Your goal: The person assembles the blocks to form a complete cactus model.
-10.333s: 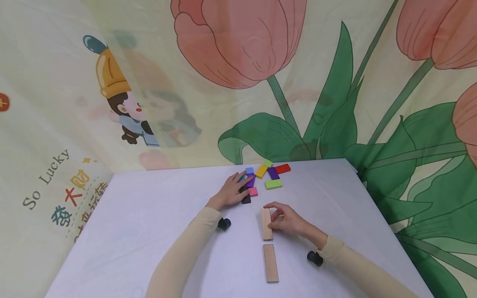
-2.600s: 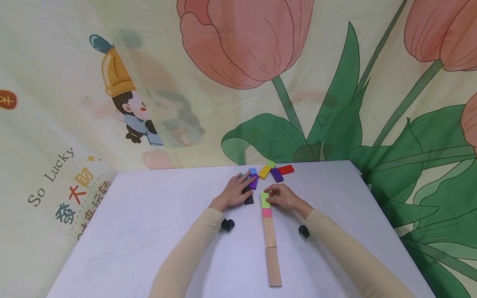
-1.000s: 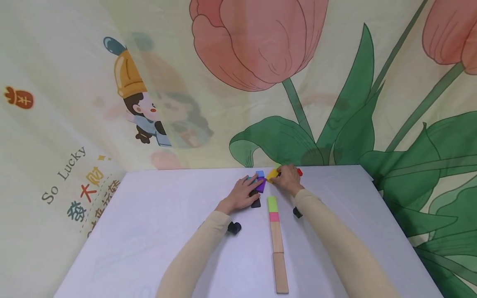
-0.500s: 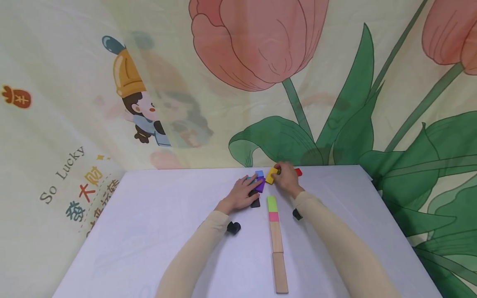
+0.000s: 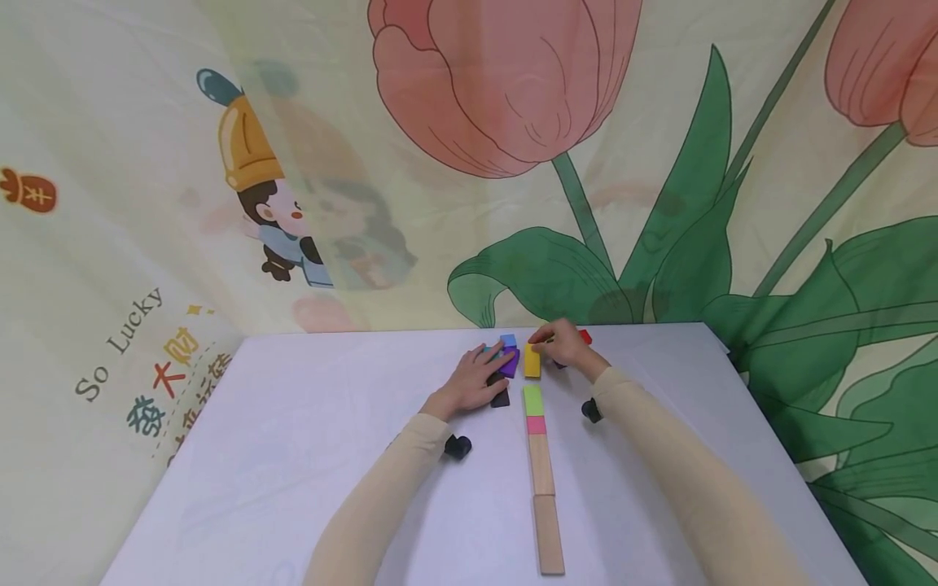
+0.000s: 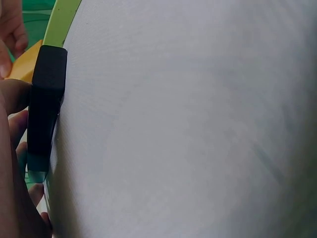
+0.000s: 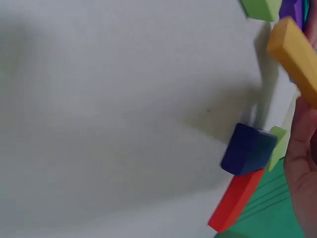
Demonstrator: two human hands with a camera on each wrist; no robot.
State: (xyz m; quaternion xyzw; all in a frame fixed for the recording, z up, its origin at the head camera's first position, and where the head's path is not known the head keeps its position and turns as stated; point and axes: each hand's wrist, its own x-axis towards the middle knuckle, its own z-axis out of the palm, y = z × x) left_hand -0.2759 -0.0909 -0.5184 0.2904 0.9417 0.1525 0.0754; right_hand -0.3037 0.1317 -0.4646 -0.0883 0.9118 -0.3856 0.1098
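Observation:
My right hand (image 5: 567,346) pinches the far end of a yellow block (image 5: 532,363); in the right wrist view this yellow block (image 7: 297,57) hangs tilted above the table. Just in front of it lies a straight row: a light green block (image 5: 532,400), a pink block (image 5: 536,425), then two plain wooden blocks (image 5: 541,464). With fingers spread, my left hand (image 5: 469,382) rests over a black block (image 5: 500,396), a purple block (image 5: 509,364) and a teal one, mostly hidden. Beyond its fingertips sits a blue block (image 5: 508,340).
Behind my right hand are a red block (image 7: 237,198), a dark purple block (image 7: 248,148) and another light green block (image 7: 278,146), close together near the white table's (image 5: 330,456) back edge. A flower-printed cloth (image 5: 659,163) hangs behind the table.
Earlier, the green and pink blocks joined the wooden row. Within the last second my right hand took the yellow block from the back group and turned it in line with the row. My left hand stays put.

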